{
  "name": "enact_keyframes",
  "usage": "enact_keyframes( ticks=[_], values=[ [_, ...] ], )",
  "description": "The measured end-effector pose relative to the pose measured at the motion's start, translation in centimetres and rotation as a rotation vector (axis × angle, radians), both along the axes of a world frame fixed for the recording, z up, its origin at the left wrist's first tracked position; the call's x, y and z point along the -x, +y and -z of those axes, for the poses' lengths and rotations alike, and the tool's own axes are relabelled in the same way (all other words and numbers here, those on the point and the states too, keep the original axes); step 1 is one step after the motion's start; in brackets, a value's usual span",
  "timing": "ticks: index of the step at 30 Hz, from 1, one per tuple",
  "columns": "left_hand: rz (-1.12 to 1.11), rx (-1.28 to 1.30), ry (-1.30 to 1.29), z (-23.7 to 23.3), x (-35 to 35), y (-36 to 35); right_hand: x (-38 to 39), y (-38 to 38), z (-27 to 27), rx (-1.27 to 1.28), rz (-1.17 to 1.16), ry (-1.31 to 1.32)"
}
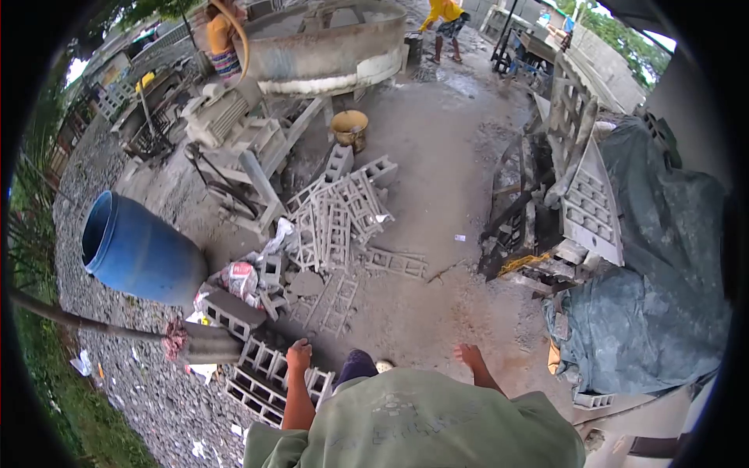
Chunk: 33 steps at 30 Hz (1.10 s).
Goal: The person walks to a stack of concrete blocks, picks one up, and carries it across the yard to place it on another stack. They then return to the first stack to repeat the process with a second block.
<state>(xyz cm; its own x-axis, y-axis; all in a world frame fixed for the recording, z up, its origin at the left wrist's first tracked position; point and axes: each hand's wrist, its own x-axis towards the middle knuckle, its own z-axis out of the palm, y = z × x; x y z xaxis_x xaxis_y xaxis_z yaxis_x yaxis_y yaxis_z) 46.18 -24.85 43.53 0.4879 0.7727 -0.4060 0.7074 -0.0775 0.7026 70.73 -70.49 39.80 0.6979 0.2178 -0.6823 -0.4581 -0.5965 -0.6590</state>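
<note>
My left hand [299, 356] hangs low at the left of my body, above stacked hollow concrete blocks [261, 382]; its fingers look curled, and whether they touch a block or hold anything is too small to tell. On the other side, my right hand [469, 355] is out over the dusty ground with its fingers apart and nothing in it. Ahead of my left hand lie a heap of grey block frames [331, 222] and a flat ladder-like piece [340, 304].
A blue barrel [152, 249] leans at the left. Ahead are a large round tank [328, 54], a motor [218, 117] and a yellowish bucket [349, 130]. Dark tarps [640, 327] and a block mould plate [591, 204] lie right. Two people [446, 27] are farther off.
</note>
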Motion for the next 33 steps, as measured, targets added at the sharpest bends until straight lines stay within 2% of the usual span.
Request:
enact_keyframes(
  ticks=[2, 3, 4, 6, 7, 8, 9, 10, 11, 12, 14, 15, 16, 18, 20, 21, 22, 24, 26, 28, 29, 30, 31, 32, 33],
  values=[
    [0.035, -0.031, 0.079, 3.3, -1.9, 1.2, -1.4, 0.4, -0.1, -0.001, 0.065, -0.001],
    [0.054, 0.055, 0.097, 5.6, -2.5, 1.9, -2.4, 1.0, -0.1, -0.017, 0.084, -0.019],
    [0.072, 0.147, 0.12, 8.4, -2.6, 2.5, -3.3, 1.5, -0.1, -0.049, 0.098, -0.021],
    [0.188, 0.155, 0.179, 14.5, -2.9, 3.9, -6.1, 3.0, -0.6, -0.083, 0.124, -0.033],
    [0.55, 0.194, 0.246, 12.9, -5.0, 4.4, -7.9, 4.0, -1.0, -0.089, 0.122, -0.091],
    [0.897, 0.221, 0.239, 13.6, -6.3, 5.4, -10.1, 5.2, -1.3, -0.095, 0.118, -0.148],
    [1.153, -0.09, 0.465, 15.1, -7.5, 5.9, -12.6, 6.1, -0.9, -0.102, 0.126, -0.161],
    [1.4, -0.42, 0.677, 12.6, -9.7, 5.4, -15.2, 6.3, 0.8, -0.089, 0.051, -0.275],
    [1.401, -0.431, 0.67, 12.2, -12.8, 6.0, -18.2, 6.4, 1.9, -0.074, -0.025, -0.389],
    [1.363, -0.425, 0.66, 12.1, -14.9, 6.6, -20.6, 6.4, 2.3, -0.076, -0.018, -0.389],
    [1.332, -0.437, 0.653, 13.0, -21.0, 10.4, -25.6, 7.5, 2.1, 0.186, -0.149, -0.469],
    [1.251, -0.468, 0.54, 13.4, -24.6, 12.0, -27.7, 8.0, 1.0, 0.211, -0.127, -0.383],
    [1.168, -0.489, 0.431, 13.5, -27.9, 13.3, -30.1, 6.7, 3.2, 0.213, -0.122, -0.375],
    [0.995, -0.533, 0.213, 13.5, -35.4, 15.9, -35.6, 5.3, 6.9, 0.249, -0.539, -0.512],
    [0.446, -0.066, 0.004, 13.7, -43.2, 17.5, -38.6, 8.0, -0.3, 0.293, -0.298, -0.574],
    [0.412, -0.044, -0.016, 12.3, -47.2, 18.2, -40.2, 8.9, -1.1, 0.22, 0.006, -0.416],
    [0.378, -0.024, -0.037, 10.6, -51.2, 18.8, -41.7, 10.2, -4.4, 0.243, 0.058, -0.413],
    [0.41, -0.073, -0.106, 2.5, -59.2, 17.8, -45.7, 9.7, -2.6, 0.338, 0.052, -0.382],
    [0.383, 0.068, -0.21, -0.6, -66.6, 17.0, -49.1, 8.3, 0.4, 0.378, 0.082, -0.315],
    [0.382, 0.223, -0.407, -5.1, -73.6, 14.7, -53.2, 6.5, 6.9, 0.443, -0.001, -0.281],
    [0.392, 0.289, -0.44, -5.4, -77.0, 13.9, -55.7, 6.9, 8.0, 0.428, -0.001, -0.275],
    [0.4, 0.357, -0.472, -5.4, -80.2, 13.2, -58.2, 7.3, 9.0, 0.484, 0.005, -0.113],
    [0.425, 0.331, -0.443, -5.4, -83.4, 12.8, -60.9, 7.3, 9.8, 0.542, 0.009, 0.049],
    [0.449, 0.304, -0.409, -5.2, -86.0, 12.5, -63.5, 6.9, 10.9, 0.529, 0.004, 0.062],
    [0.42, 0.314, -0.411, -3.8, -88.4, 12.3, -67.8, 6.9, 11.6, 0.583, -0.546, -0.237]
  ],
)
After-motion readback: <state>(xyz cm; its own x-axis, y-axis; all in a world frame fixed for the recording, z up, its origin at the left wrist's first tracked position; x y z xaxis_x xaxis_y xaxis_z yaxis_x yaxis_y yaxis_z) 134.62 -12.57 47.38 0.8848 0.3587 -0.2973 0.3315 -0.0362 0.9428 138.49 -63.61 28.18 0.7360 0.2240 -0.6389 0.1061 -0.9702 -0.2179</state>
